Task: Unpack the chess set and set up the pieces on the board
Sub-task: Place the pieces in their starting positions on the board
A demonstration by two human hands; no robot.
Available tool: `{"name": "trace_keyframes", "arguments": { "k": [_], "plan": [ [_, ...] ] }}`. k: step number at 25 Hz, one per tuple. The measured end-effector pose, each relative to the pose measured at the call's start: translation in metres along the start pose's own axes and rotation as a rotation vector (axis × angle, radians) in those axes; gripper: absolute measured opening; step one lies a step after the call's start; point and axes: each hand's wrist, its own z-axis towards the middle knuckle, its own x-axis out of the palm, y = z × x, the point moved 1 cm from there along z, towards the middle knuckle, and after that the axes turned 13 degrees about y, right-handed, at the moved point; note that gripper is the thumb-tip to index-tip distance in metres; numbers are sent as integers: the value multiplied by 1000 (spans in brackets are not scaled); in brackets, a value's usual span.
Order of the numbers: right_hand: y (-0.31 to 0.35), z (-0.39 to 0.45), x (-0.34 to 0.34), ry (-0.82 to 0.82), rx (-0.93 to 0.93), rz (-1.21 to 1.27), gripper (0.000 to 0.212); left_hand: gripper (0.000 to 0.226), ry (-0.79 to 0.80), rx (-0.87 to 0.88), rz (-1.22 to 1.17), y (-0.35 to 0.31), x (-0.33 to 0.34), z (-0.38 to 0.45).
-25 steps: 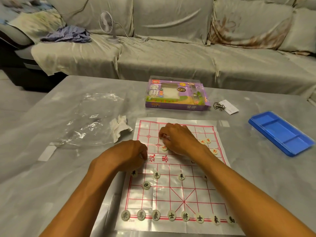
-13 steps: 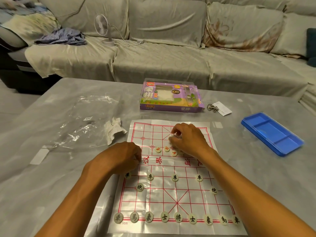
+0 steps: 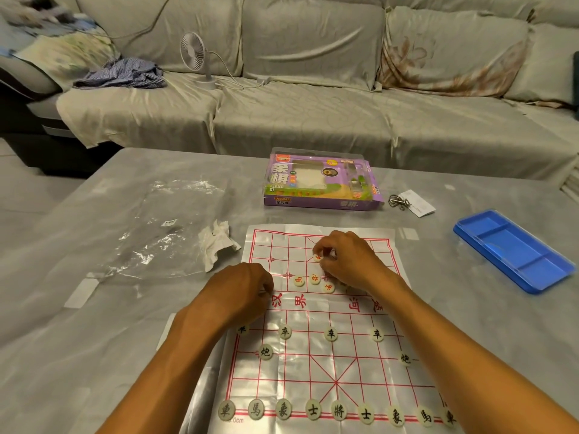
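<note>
Right hand pinches a red piece; left hand rests curled on the board.

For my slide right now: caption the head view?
Right hand pinches a red piece over the board; black pieces already set.

Grey marbled worktop in foreground, glossy, dim even indoor light. Behind it long sofa under wrinkled grey-beige cover, back cushions in row, one cushion with brown floral print. Small white desk fan on seat, cable trailing. Crumpled blue striped cloth at sofa's left end.
</note>
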Motion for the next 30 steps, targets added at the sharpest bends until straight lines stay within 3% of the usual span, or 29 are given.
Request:
{"name": "trace_keyframes", "arguments": {
  "k": [4,26,30],
  "plan": [
    [-2,0,-1,-44,28,-58,31,23,-5,4,9,2,1,1],
    [-11,30,-14,-36,138,161,29,21,4,9,-8,7,4,6],
    [-9,6,-23,-166,81,189,26,20,4,5,5,8,4,5]
  ]
}}
